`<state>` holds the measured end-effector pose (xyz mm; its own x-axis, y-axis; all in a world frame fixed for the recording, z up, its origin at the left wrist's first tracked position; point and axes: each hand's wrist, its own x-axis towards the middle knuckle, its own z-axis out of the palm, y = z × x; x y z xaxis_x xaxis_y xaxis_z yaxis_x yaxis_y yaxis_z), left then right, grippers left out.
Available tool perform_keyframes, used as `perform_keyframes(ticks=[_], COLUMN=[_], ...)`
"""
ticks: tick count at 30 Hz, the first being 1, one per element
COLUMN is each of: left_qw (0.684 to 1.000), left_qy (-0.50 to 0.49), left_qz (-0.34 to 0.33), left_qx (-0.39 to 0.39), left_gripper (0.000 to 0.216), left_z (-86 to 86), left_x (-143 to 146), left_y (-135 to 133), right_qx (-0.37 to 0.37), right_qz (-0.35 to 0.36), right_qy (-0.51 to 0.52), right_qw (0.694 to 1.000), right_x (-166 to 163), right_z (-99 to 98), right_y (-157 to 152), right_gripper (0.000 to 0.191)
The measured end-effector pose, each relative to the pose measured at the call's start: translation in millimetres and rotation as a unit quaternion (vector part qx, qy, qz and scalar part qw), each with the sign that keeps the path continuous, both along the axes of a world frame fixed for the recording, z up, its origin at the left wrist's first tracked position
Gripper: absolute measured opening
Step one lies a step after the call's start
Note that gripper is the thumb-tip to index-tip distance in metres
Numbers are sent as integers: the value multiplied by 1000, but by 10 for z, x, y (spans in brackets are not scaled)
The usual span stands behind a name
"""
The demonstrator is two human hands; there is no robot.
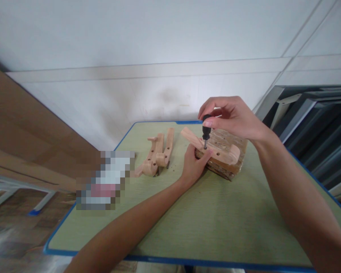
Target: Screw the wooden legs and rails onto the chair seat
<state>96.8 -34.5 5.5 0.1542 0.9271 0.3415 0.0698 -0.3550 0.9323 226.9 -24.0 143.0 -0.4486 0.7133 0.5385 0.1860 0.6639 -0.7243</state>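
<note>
Screwdriver meets wood at a green-topped bench

A person's right hand (230, 115) is clamped on the black handle of a screwdriver (206, 127), fingers curled around it from above, the shaft standing nearly upright over a pale wooden hook (226, 154). The hook lies across a rough-edged particle-board block (230, 138) on the far half of the bench (159, 212), its curled end to the right. The tool's tip meets one of the hook's dark holes; from where I stand, I cannot tell whether a screw sits there. The left hand (194, 167) is clamped at the block's left end, thumb pressed on the hook just beside the tip. To the left, near that hand, more wooden hooks (159, 146) lie grouped together, drilled with holes. A white wall (130, 34) rises behind, dark panels (315, 113) lean at right, and a tall brown board (31, 132) stands at left.
</note>
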Motion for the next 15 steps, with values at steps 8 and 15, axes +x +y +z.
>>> perform_keyframes(ticks=[8,15], left_qw=[1000,1000], left_qy=[9,8], left_qz=[-1,-3], left_qx=[0,7], left_gripper=[39,37], left_z=[-3,0], left_x=[-3,-10], left_y=[0,-1], right_qx=[5,-49], right_qz=[-20,-38], right_qy=[46,100], right_qw=[999,993], right_x=[-49,-102], right_z=[-52,-105], right_y=[22,19], right_gripper=[29,40])
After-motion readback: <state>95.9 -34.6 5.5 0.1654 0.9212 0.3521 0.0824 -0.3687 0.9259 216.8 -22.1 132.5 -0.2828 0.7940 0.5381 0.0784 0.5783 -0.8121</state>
